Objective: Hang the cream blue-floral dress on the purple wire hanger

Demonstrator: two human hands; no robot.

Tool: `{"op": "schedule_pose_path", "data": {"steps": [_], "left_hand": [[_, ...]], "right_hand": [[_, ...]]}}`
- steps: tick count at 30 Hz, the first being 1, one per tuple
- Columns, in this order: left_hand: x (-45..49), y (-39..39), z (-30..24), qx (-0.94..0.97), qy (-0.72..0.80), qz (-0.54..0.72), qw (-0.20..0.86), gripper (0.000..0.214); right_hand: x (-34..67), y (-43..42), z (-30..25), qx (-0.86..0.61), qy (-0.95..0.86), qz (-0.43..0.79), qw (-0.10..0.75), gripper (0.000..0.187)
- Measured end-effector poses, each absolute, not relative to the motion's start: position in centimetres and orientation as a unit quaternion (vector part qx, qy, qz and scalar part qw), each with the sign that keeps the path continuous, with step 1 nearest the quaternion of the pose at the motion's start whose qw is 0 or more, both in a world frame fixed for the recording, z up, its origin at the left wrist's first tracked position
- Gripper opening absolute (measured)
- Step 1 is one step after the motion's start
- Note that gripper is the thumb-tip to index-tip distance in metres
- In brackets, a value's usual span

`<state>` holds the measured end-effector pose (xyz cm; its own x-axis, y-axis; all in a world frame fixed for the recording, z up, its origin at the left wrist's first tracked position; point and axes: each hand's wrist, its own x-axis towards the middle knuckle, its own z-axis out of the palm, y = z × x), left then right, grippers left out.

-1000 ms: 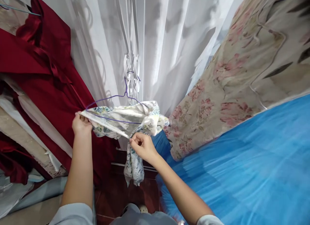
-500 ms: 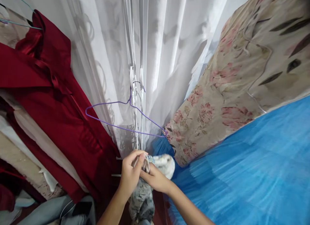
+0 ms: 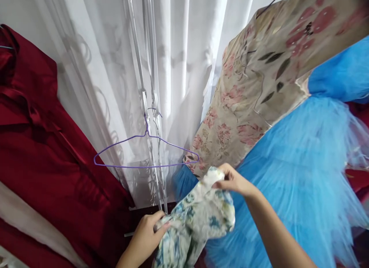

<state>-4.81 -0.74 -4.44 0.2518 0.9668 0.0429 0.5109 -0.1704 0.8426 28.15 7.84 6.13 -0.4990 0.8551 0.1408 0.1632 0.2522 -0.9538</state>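
Observation:
Between my hands a white garment with a blue and green floral print is stretched out, its lower part running off the bottom of the view. My right hand pinches its upper right edge. Lower down, my left hand is closed on its left edge. What kind of garment it is cannot be made out. Just beyond hangs a purple wire hanger with nothing on it, its hook on a thin metal rack pole.
A dark red garment hangs on the left. To the right hang a beige dress with pink flowers and a layered blue tulle dress. A white curtain covers the back.
My hands were close together on a bunched part of the garment; now they are apart and the printed fabric is spread between them. The view has shifted to the right.

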Motion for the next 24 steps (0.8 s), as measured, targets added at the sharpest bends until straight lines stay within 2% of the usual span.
{"op": "schedule_pose_path", "data": {"steps": [3, 5, 7, 11, 14, 16, 19, 24], "left_hand": [[-6.3, -0.3, -2.6, 0.719, 0.492, 0.347, 0.346, 0.028], [-7.2, -0.2, -0.7, 0.723, 0.473, 0.378, 0.331, 0.024], [-8.4, 0.1, 1.5, 0.72, 0.461, 0.412, 0.315, 0.02], [-12.7, 1.8, 4.7, 0.71, 0.454, 0.471, 0.261, 0.015], [-17.9, 4.5, 5.0, 0.743, 0.449, 0.469, 0.159, 0.007], [-21.5, 6.6, 4.6, 0.775, 0.453, 0.428, 0.109, 0.009], [-25.7, 9.4, 4.5, 0.764, 0.495, 0.4, 0.106, 0.011], [-27.9, 12.4, 7.3, 0.687, 0.532, 0.487, 0.087, 0.021]], "right_hand": [[28.9, 11.5, 7.9, -0.382, -0.621, 0.46, 0.507, 0.025], [27.2, 13.8, 9.4, -0.381, -0.599, 0.458, 0.536, 0.024], [24.5, 15.7, 10.7, -0.368, -0.588, 0.504, 0.515, 0.027], [19.8, 17.3, 11.8, -0.324, -0.6, 0.601, 0.415, 0.033], [19.0, 17.3, 11.4, -0.308, -0.649, 0.577, 0.388, 0.031], [19.4, 17.3, 11.2, -0.304, -0.671, 0.552, 0.391, 0.03], [20.0, 17.2, 11.5, -0.303, -0.695, 0.53, 0.38, 0.029], [19.9, 16.9, 12.4, -0.31, -0.73, 0.51, 0.333, 0.032]]}}
